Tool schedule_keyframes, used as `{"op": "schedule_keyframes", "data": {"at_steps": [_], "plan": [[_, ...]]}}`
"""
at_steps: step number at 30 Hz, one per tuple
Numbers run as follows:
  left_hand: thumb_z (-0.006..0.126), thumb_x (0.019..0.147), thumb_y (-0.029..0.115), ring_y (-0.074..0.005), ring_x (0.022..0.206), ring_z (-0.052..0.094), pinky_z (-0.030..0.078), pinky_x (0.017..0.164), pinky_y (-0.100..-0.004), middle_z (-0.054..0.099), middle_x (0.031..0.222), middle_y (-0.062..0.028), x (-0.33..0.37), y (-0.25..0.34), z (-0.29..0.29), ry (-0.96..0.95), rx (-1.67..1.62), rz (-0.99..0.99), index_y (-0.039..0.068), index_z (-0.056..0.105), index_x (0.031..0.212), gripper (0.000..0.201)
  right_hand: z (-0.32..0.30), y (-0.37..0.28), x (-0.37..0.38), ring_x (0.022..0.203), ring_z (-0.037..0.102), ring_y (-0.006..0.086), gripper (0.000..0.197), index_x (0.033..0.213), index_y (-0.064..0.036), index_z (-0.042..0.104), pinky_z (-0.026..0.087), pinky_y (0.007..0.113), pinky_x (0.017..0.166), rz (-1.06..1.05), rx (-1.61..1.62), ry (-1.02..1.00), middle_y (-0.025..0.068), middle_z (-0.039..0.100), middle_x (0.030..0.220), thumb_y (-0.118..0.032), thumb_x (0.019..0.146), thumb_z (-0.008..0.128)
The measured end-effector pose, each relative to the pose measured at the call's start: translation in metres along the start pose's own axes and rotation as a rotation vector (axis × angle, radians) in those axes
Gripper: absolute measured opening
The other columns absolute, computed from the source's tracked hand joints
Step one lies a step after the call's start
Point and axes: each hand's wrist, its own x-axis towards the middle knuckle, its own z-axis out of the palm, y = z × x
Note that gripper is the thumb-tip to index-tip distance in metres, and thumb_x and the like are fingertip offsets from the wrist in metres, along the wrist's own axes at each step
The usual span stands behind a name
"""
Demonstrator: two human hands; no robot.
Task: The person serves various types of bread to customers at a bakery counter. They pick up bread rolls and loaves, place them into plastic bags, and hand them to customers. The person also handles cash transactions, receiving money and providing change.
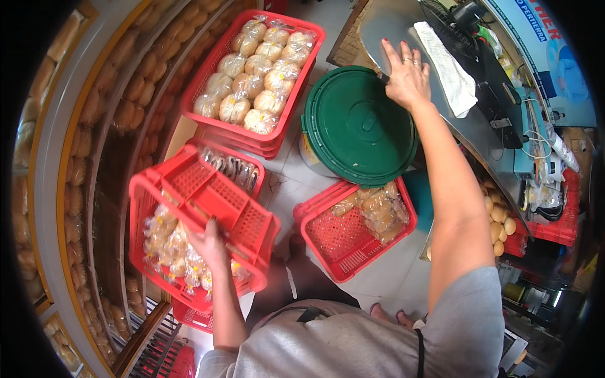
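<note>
My left hand (211,247) is closed on the edge of a red plastic crate (211,184), which sits tilted at the left. Inside this crate lie bagged buns (165,238), several of them beside my fingers. My right arm reaches far forward, and my right hand (408,74) rests with fingers spread on a grey metal tabletop (380,28). A folded white cloth (446,69) lies just right of that hand. Below and left of it stands a large bucket with a green lid (359,123).
Stacked red crates (293,104) with bagged round buns stand at the far left. Another red crate (328,249) on the floor holds a few bread bags (381,211). Shelves of bread (129,113) line the left side. A black fan (450,28) and cables sit on the right-hand table.
</note>
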Motion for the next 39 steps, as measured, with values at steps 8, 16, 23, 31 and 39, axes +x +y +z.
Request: {"op": "schedule_keyframes", "data": {"at_steps": [8,16,23,31,39], "plan": [[0.048,0.085,0.001,-0.0190,0.083,0.059,0.051,0.070,-0.0306,0.058,0.106,-0.0122,-0.068,-0.009,0.196,-0.395,-0.029,0.184,-0.003,0.024,0.143,0.064,-0.002,0.001,0.001,0.142,0.022,0.0438,0.085,0.152,-0.0315,0.022,0.022,0.060,0.112,-0.001,0.012,-0.026,0.0183,0.025,0.155,-0.027,0.081,0.068],[0.056,0.078,-0.002,-0.0460,0.087,0.061,0.050,0.075,-0.0473,0.059,0.102,-0.0292,-0.127,-0.063,0.343,-0.625,0.152,0.373,-0.008,0.005,0.144,0.083,0.005,0.012,0.003,0.142,0.022,0.0436,0.080,0.150,-0.0290,0.028,0.019,0.068,0.108,-0.176,0.097,0.073,0.0171,0.025,0.155,-0.050,0.081,0.065],[0.055,0.079,-0.008,-0.0244,0.071,0.058,0.049,0.068,-0.0339,0.053,0.082,-0.0148,-0.124,-0.053,0.327,-0.496,-0.045,0.278,-0.006,0.005,0.143,0.081,0.017,0.026,0.002,0.142,0.027,0.0357,0.069,0.143,-0.0290,0.044,0.015,0.066,0.108,-0.247,0.308,0.193,0.0050,0.037,0.151,-0.066,0.085,0.049],[0.062,0.082,0.016,-0.0444,0.071,0.063,0.051,0.066,-0.0528,0.060,0.085,-0.0348,-0.125,-0.075,0.422,-0.697,0.437,-0.061,-0.016,-0.008,0.141,0.097,0.018,0.032,0.011,0.140,0.030,0.0328,0.073,0.139,-0.0284,0.049,0.016,0.067,0.108,-0.227,0.389,0.174,0.0051,0.042,0.148,-0.073,0.081,0.048],[0.063,0.083,0.021,-0.0410,0.083,0.064,0.051,0.076,-0.0509,0.063,0.095,-0.0280,-0.259,-0.171,0.476,-1.488,0.546,-0.062,-0.012,0.008,0.136,0.083,0.019,0.021,0.006,0.139,0.032,0.0339,0.088,0.143,-0.0298,0.042,0.025,0.068,0.102,-0.260,0.194,0.252,0.0054,0.040,0.149,-0.067,0.068,0.070]]}}
